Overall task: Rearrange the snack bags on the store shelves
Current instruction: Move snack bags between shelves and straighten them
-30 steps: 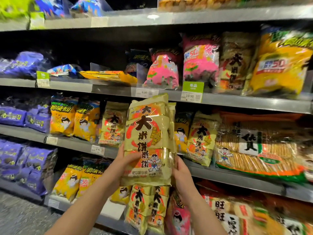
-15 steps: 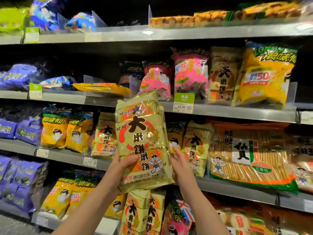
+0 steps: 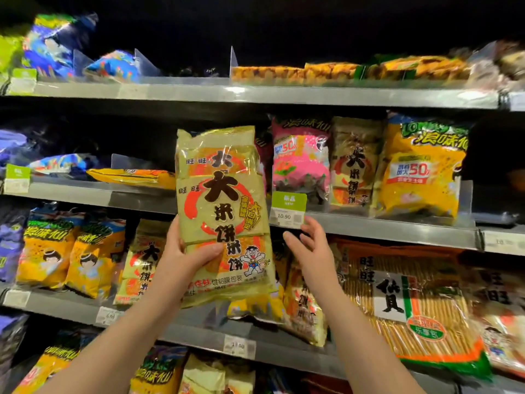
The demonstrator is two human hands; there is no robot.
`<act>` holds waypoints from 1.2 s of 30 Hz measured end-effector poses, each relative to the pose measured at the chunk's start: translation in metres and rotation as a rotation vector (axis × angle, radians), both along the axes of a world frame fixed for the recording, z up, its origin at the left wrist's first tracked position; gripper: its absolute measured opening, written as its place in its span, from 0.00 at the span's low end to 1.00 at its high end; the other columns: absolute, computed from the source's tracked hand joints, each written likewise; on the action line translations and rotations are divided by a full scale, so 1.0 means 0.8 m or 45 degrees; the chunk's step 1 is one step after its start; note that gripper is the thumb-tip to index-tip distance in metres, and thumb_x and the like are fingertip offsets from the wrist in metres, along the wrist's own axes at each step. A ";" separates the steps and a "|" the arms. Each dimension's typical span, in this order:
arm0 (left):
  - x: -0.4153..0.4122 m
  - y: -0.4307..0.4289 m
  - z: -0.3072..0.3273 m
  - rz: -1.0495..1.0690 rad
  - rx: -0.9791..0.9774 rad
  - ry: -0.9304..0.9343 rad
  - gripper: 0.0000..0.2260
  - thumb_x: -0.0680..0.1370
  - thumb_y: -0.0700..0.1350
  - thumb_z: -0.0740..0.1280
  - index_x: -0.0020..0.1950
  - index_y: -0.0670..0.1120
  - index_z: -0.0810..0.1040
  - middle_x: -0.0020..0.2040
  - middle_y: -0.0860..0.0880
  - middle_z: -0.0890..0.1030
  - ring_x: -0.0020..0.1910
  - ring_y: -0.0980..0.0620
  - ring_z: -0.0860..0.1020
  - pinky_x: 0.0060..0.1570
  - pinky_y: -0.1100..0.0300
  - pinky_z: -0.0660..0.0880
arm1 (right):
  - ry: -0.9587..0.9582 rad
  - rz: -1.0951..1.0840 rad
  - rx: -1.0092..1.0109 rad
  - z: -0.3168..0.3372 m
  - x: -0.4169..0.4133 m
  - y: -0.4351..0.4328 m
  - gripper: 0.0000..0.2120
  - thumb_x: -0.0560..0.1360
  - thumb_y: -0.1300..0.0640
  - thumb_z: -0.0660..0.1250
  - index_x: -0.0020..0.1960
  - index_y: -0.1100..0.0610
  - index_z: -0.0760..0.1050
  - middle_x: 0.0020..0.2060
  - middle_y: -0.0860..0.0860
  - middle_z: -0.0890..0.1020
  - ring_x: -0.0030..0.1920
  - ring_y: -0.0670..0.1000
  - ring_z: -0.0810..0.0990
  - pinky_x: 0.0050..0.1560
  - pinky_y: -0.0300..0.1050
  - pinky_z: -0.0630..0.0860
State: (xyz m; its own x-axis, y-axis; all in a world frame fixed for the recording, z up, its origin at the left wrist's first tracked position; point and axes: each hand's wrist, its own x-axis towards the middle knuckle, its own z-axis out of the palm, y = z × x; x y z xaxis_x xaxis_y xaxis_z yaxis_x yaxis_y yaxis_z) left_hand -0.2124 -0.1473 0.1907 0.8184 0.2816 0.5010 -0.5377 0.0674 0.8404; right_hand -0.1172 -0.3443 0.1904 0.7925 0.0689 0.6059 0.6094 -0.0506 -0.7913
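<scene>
My left hand point(image 3: 186, 248) grips a large gold snack bag point(image 3: 223, 200) with red and black lettering by its lower left edge, thumb across the front. The bag stands upright in front of the second shelf point(image 3: 369, 227), its top covering part of that shelf's opening. My right hand point(image 3: 311, 243) hovers just right of the bag with fingers spread and relaxed, not touching it. On that shelf stand a pink bag point(image 3: 301, 163), a smaller gold bag point(image 3: 355, 163) of the same print and a yellow bag point(image 3: 423, 172).
A yellow bag point(image 3: 133, 177) lies flat on the second shelf's left, with clear plastic dividers point(image 3: 127, 163). A green price tag point(image 3: 288, 206) hangs on the shelf edge. The top shelf point(image 3: 255, 95) holds orange packs; lower shelves hold yellow, gold and long cracker bags point(image 3: 412, 308).
The gold bag has risen from the third shelf's level to the second shelf. My right hand has let go of it and now hangs open beside it.
</scene>
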 end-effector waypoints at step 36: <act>0.102 0.014 0.041 0.004 -0.119 -0.142 0.33 0.51 0.54 0.75 0.55 0.62 0.69 0.49 0.50 0.83 0.43 0.47 0.84 0.34 0.55 0.80 | -0.459 -0.967 -0.173 0.148 0.157 -0.022 0.05 0.76 0.52 0.64 0.48 0.52 0.76 0.46 0.50 0.80 0.54 0.56 0.75 0.53 0.52 0.69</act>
